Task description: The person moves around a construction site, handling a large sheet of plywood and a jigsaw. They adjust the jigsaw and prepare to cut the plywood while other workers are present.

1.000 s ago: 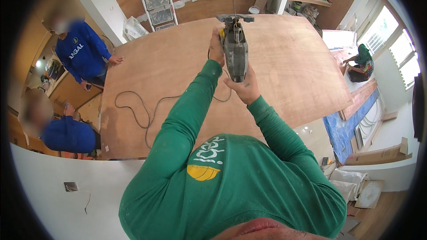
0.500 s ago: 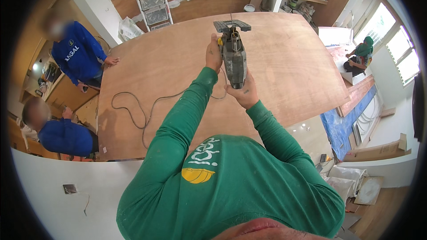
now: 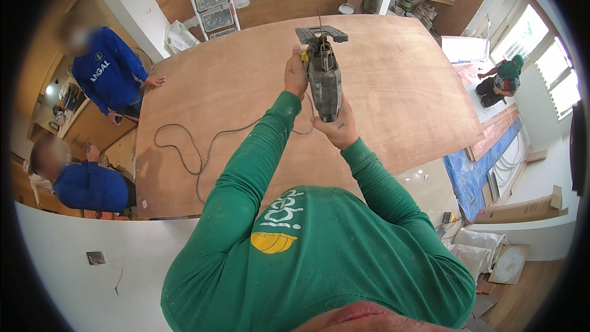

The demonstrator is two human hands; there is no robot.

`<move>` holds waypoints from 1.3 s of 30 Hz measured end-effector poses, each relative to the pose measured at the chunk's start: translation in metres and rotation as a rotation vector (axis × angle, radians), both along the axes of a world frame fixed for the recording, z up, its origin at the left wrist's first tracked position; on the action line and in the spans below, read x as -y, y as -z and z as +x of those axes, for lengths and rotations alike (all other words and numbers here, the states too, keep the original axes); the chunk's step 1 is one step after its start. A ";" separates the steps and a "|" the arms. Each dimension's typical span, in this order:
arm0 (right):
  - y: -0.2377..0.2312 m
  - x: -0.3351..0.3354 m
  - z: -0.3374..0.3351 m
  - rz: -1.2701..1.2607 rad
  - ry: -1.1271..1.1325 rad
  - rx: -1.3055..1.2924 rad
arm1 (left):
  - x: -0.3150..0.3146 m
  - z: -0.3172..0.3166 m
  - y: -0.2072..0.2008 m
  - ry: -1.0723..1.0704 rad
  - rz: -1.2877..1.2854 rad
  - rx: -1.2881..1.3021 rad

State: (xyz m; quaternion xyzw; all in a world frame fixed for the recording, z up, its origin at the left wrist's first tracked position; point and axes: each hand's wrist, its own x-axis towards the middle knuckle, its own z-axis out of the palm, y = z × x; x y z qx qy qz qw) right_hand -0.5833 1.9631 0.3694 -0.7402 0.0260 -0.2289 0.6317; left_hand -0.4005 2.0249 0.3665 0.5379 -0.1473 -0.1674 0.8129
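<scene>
I hold a dark grey jigsaw [image 3: 324,80] out in front of me, with its flat base plate and thin upright blade at the far end. My left hand [image 3: 295,75] is closed around its left side, close to a small yellow part. At the rear end, my right hand [image 3: 340,126] grips the body from below and the right. Below the tool lies a large reddish-brown plywood sheet [image 3: 393,92]. A dark power cord [image 3: 206,160] loops across the sheet on the left and runs up toward the jigsaw.
Two people in blue, one standing [image 3: 107,64] and one lower down [image 3: 92,184], are at the sheet's left edge. Another person [image 3: 501,80] crouches at the far right. A step ladder [image 3: 214,9] leans behind the sheet. Boards and blue sheeting [image 3: 464,178] lie at right.
The crouching person at the far right has shifted and leaned over. My hands and the jigsaw are nearly still, and the view has moved only slightly.
</scene>
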 end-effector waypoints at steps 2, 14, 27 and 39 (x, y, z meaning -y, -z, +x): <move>-0.001 0.000 0.000 0.012 -0.017 -0.012 | 0.000 -0.001 -0.001 -0.005 0.012 0.002; 0.028 0.000 -0.002 0.140 -0.031 0.075 | 0.000 0.027 0.052 0.043 -0.020 -0.091; 0.044 -0.012 -0.013 0.186 -0.119 -0.130 | -0.025 0.009 0.105 0.201 -0.191 -0.368; 0.146 -0.009 -0.041 0.678 -0.131 -0.369 | -0.075 -0.039 0.207 0.306 0.074 -0.679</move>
